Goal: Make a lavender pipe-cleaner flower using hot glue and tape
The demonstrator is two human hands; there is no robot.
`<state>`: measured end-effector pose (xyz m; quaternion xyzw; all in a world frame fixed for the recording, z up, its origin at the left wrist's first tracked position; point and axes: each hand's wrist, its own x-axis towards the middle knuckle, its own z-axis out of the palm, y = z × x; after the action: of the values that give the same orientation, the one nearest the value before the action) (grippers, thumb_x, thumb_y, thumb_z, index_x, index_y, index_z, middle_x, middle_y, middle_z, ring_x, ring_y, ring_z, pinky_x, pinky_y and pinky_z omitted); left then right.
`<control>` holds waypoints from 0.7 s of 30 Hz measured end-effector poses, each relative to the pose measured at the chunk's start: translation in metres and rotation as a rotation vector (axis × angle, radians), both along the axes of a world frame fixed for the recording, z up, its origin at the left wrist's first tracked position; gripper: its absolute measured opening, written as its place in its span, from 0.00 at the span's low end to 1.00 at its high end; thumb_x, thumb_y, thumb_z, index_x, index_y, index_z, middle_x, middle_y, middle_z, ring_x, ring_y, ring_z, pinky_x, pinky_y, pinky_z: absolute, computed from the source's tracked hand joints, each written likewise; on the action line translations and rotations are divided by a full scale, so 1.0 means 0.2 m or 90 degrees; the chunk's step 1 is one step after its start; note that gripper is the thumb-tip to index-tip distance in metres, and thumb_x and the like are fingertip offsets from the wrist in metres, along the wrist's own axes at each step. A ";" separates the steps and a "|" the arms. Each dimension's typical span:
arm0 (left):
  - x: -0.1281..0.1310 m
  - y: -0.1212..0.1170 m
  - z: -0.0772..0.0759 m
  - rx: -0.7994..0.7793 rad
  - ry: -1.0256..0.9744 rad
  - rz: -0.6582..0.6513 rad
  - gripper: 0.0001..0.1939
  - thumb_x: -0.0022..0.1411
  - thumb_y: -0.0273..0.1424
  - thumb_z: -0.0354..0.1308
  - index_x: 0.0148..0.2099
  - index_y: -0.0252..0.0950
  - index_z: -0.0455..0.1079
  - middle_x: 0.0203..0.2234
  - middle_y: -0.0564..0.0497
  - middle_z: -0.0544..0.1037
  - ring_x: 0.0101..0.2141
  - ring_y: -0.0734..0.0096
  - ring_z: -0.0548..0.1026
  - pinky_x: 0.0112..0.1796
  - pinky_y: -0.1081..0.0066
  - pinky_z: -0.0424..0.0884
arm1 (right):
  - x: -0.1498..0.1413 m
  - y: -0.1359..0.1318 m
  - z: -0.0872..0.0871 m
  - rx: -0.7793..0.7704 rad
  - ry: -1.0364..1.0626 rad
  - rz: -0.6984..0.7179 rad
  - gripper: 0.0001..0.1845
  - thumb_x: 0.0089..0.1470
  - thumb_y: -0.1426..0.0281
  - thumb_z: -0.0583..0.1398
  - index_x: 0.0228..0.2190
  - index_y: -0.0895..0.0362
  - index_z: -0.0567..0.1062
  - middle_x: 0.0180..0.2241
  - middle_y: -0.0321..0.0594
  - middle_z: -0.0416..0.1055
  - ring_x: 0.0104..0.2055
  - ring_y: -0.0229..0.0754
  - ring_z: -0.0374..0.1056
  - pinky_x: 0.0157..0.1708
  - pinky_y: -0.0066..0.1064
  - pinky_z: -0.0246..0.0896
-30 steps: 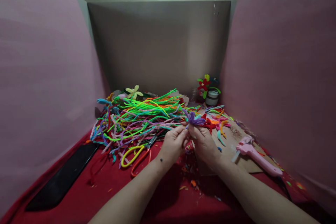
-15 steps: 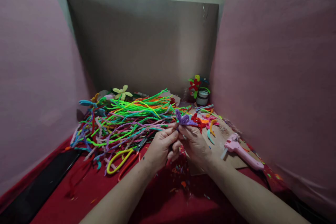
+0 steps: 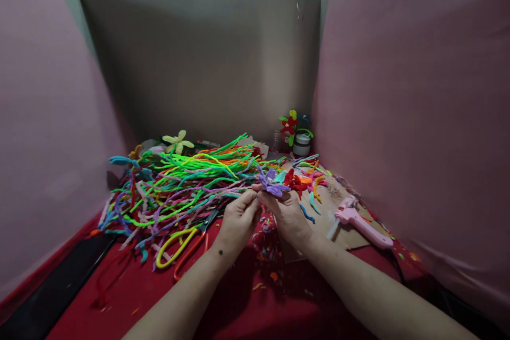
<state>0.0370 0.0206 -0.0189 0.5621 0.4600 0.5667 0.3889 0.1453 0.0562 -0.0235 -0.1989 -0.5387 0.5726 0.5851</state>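
Observation:
A purple pipe-cleaner flower (image 3: 272, 185), its petals spread, is held up in front of me. My right hand (image 3: 290, 219) has its thumb and fingers closed on the flower, just under the petals. Close against it, my left hand (image 3: 240, 217) is curled in a pinch at the flower's base; the fingertips partly cover what lies between them. Left of my hands, a big heap of coloured pipe cleaners (image 3: 199, 170) spreads over the table. Scissors (image 3: 177, 247) with yellow and red handles rest at the near side of that heap.
A pink glue gun (image 3: 364, 226) lies on a cardboard sheet (image 3: 330, 223) at the right. Red pipe-cleaner petals (image 3: 295, 185) lie past my right hand. A jar (image 3: 302, 144) with flowers stands at the back. A black flat object (image 3: 64, 281) lies left on red cloth (image 3: 151, 297).
The purple flower has turned so its petals and centre face me more. My left fingers have curled in tighter. The whole view has shifted slightly.

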 end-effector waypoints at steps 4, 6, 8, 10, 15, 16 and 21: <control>0.00 0.00 0.03 -0.082 -0.140 -0.112 0.16 0.55 0.39 0.58 0.23 0.35 0.60 0.12 0.60 0.62 0.11 0.84 0.55 0.14 0.80 0.49 | 0.03 0.03 -0.01 0.035 -0.028 0.040 0.08 0.45 0.64 0.64 0.30 0.51 0.80 0.31 0.37 0.74 0.36 0.41 0.67 0.40 0.33 0.61; -0.02 0.00 0.04 -0.098 -0.192 -0.165 0.15 0.55 0.38 0.59 0.24 0.34 0.60 0.12 0.59 0.63 0.10 0.86 0.54 0.13 0.81 0.49 | 0.05 0.04 0.00 0.048 -0.067 0.054 0.09 0.47 0.63 0.63 0.31 0.52 0.80 0.31 0.37 0.74 0.37 0.41 0.67 0.41 0.33 0.61; -0.03 0.00 0.04 -0.119 -0.243 -0.227 0.14 0.56 0.37 0.59 0.26 0.34 0.62 0.12 0.60 0.62 0.08 0.87 0.52 0.12 0.82 0.48 | 0.07 0.03 0.02 0.042 -0.085 0.068 0.10 0.47 0.62 0.63 0.31 0.53 0.80 0.29 0.37 0.74 0.35 0.40 0.67 0.41 0.33 0.61; -0.04 0.00 0.04 -0.141 -0.281 -0.284 0.12 0.56 0.36 0.58 0.27 0.34 0.63 0.12 0.61 0.62 0.08 0.88 0.49 0.11 0.83 0.48 | 0.08 0.03 0.03 0.021 -0.066 0.095 0.09 0.44 0.62 0.64 0.29 0.53 0.80 0.25 0.35 0.72 0.31 0.38 0.66 0.38 0.32 0.61; -0.05 -0.02 0.04 -0.186 -0.352 -0.390 0.11 0.55 0.35 0.59 0.28 0.34 0.66 0.11 0.62 0.60 0.07 0.89 0.46 0.10 0.84 0.50 | 0.09 0.05 0.04 -0.006 -0.024 0.202 0.09 0.42 0.62 0.66 0.25 0.53 0.80 0.19 0.34 0.69 0.25 0.36 0.62 0.33 0.31 0.61; -0.05 -0.02 0.04 -0.194 -0.361 -0.405 0.11 0.55 0.36 0.60 0.28 0.34 0.65 0.10 0.62 0.60 0.07 0.90 0.45 0.10 0.84 0.50 | 0.09 0.06 0.03 -0.006 -0.027 0.221 0.09 0.42 0.62 0.66 0.27 0.53 0.80 0.19 0.34 0.69 0.25 0.37 0.63 0.33 0.31 0.61; -0.06 -0.02 0.03 -0.212 -0.352 -0.395 0.11 0.56 0.36 0.58 0.29 0.34 0.66 0.10 0.62 0.59 0.07 0.89 0.45 0.10 0.83 0.52 | 0.08 0.05 0.02 -0.021 0.029 0.204 0.04 0.42 0.67 0.66 0.25 0.53 0.80 0.19 0.32 0.68 0.24 0.35 0.60 0.31 0.29 0.57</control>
<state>0.0255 0.0162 -0.0123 0.4307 0.2332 0.4706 0.7339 0.1616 0.0668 -0.0187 -0.1072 -0.5409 0.6715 0.4950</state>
